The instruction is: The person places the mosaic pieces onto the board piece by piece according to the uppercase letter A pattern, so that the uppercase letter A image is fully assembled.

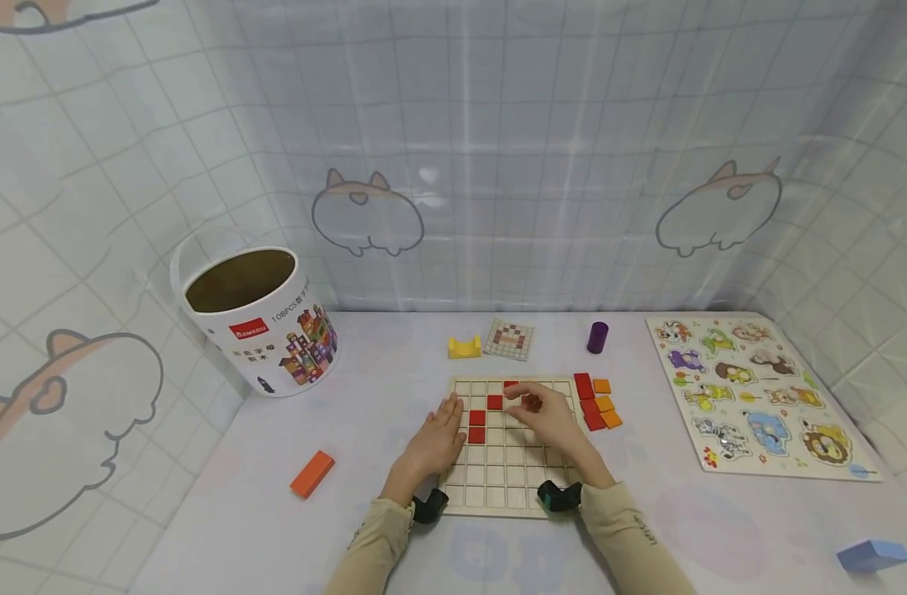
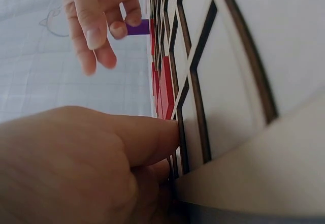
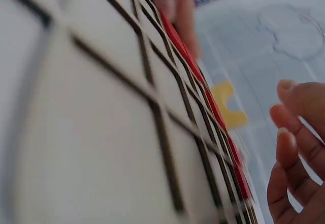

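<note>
My left hand (image 1: 436,440) rests on the left edge of the wooden grid board (image 1: 496,498), fingers pointing forward. In the left wrist view its thumb (image 2: 152,137) touches the board close to a red square tile (image 2: 166,89). Several red tiles (image 1: 477,418) sit in the board's cells, stepping up to the right. My right hand (image 1: 546,417) hovers over the board's upper right part, its fingers loosely bent. Both wrist views show nothing between those fingers (image 3: 287,148). A reddish patch shows between them in the head view; what it is I cannot tell.
Loose red tiles (image 1: 591,411) and orange tiles (image 1: 605,403) lie right of the board. Behind it are a yellow block (image 1: 464,348), a pattern card (image 1: 508,340) and a purple cylinder (image 1: 598,337). A bucket (image 1: 274,339), orange block (image 1: 312,474), animal puzzle (image 1: 766,405) and blue block (image 1: 873,555) stand around.
</note>
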A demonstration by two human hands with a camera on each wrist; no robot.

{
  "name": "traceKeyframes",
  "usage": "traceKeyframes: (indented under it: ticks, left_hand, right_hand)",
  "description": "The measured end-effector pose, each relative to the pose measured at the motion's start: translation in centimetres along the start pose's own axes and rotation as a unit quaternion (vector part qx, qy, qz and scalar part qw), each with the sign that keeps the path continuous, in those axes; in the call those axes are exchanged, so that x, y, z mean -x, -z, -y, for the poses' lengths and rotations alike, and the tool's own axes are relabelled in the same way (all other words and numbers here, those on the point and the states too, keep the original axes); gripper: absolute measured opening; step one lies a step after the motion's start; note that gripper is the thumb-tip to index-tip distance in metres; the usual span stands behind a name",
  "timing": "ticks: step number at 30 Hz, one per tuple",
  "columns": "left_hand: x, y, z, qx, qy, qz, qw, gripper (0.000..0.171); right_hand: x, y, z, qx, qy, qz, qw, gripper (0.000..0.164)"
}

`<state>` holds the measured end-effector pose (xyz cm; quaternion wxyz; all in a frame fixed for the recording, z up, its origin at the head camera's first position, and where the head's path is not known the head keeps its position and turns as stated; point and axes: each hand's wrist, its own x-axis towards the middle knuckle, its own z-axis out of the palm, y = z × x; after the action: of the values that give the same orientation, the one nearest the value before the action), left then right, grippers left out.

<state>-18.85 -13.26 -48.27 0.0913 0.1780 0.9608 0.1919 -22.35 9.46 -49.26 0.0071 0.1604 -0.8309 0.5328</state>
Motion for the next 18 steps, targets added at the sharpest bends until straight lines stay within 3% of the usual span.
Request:
traceKeyframes:
  ticks: [10, 18]
  left_hand:
    - [0.0, 0.0, 0.0, -0.005, 0.003, -0.003, 1.0000, 0.058]
    - [0.0, 0.1, 0.0, -0.004, 0.006, 0.002, 1.0000, 0.057]
  right_hand:
    - [-0.1, 4.7, -1.7, 0.003, -0.031, -0.084, 0.996, 0.030]
    - [0.7, 8.3, -3.6, 0.038, -0.099, -0.156, 0.982, 0.031]
